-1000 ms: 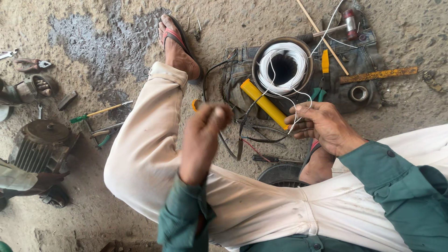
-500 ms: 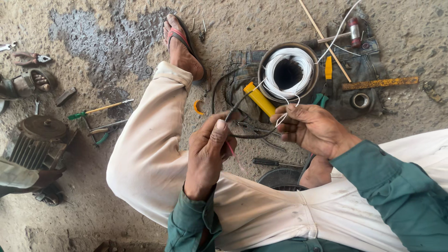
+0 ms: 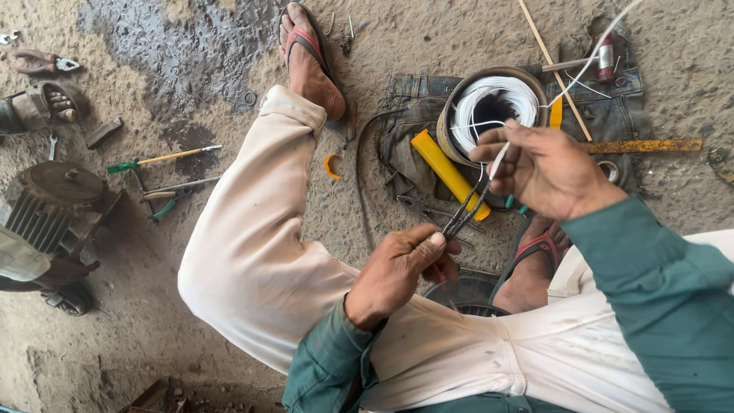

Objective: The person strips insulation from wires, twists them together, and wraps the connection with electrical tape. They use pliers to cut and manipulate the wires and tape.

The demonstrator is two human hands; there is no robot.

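Wires: thin dark strands (image 3: 468, 208) stretched between both hands, above the lap, in front of the white coil.
Left hand: (image 3: 397, 271) pinched shut on the lower ends of the dark strands, thumb against forefinger.
Right hand: (image 3: 544, 170) closed on the upper ends, together with one white wire (image 3: 589, 65) running off toward the top edge.
Coil: one round spool of white wire (image 3: 493, 103) inside a brown ring, lying on a folded denim cloth (image 3: 417, 126).
Yellow pieces: one long yellow block (image 3: 447, 172) just beside the spool; one yellow ruler (image 3: 650, 145) to the right.
Ground: bare, dusty concrete floor (image 3: 153, 321) with one dark stain (image 3: 176, 53) at top left.
Left side: one grey electric motor (image 3: 53, 206), one green-handled screwdriver (image 3: 157, 160), one pair of pliers (image 3: 38, 61).
Feet: two, in red-strapped sandals (image 3: 306, 46).
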